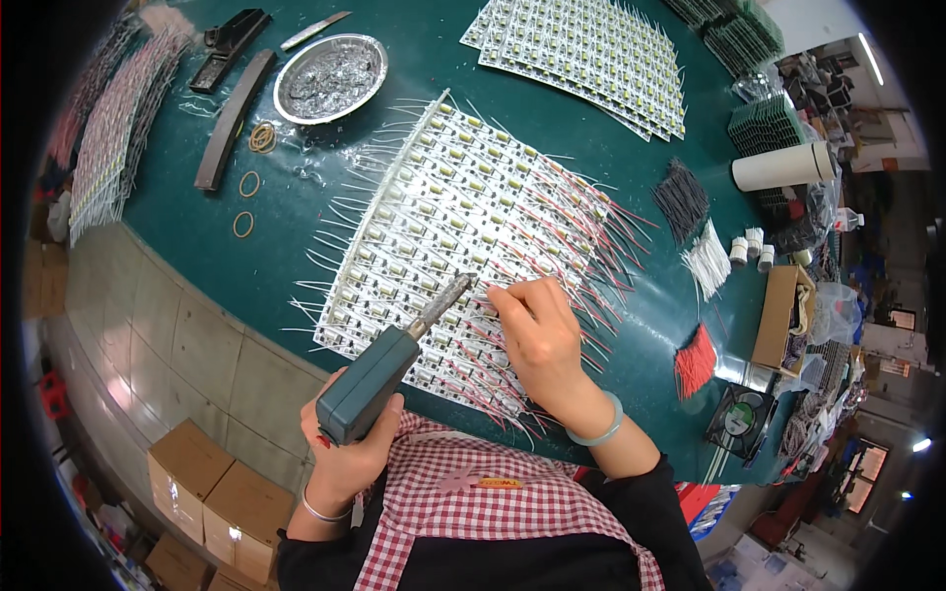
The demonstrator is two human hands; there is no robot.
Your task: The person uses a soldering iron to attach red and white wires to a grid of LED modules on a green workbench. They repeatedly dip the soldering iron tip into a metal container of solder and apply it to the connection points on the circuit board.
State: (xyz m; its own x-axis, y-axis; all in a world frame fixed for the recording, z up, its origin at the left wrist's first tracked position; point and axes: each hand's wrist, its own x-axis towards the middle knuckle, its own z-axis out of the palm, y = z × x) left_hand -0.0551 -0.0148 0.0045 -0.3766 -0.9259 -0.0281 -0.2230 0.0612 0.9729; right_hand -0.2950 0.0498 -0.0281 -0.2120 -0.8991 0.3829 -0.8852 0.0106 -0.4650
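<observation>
My left hand (353, 433) is wrapped round the dark green body of a soldering gun (367, 386). Its metal tip points up and right, over a white panel of small circuit boards (424, 231) that lies in front of me. Thumb and forefinger of my right hand (540, 340) are pinched together just right of that tip, on what looks like a thin red wire, mostly hidden by the fingers. Rows of red wires (616, 222) stick out along the panel's right side. White wires (340, 207) fringe its left side.
A metal bowl (281, 98) of shiny scraps stands at the upper left, near rubber bands (243, 225) and a dark curved bar (235, 120). More board panels (591, 59) are stacked at the back. Red (696, 361), white and black wire bundles lie right, beside a small fan (741, 422).
</observation>
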